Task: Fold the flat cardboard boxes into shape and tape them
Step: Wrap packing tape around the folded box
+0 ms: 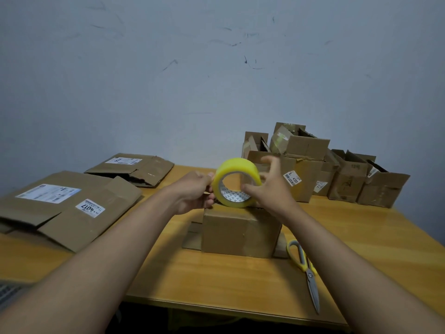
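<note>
Several boxes [346, 169] already stood folded against the wall at the back right of the table [216, 273], while at least 2 flat ones [65, 208] lay stacked on the left – so the job looked partly done, with more left to fold. 1 small box [240, 233] stood upright in the middle, apparently folded and waiting for tape. The tape roll [237, 182] hung just above it, between both hands. The left hand [195, 192] pinched the roll's left edge; the right hand [269, 186] was half open, thumb at the core and fingers spread, probably feeling for the loose end. Scissors [305, 268] lay untouched near the right forearm.
</note>
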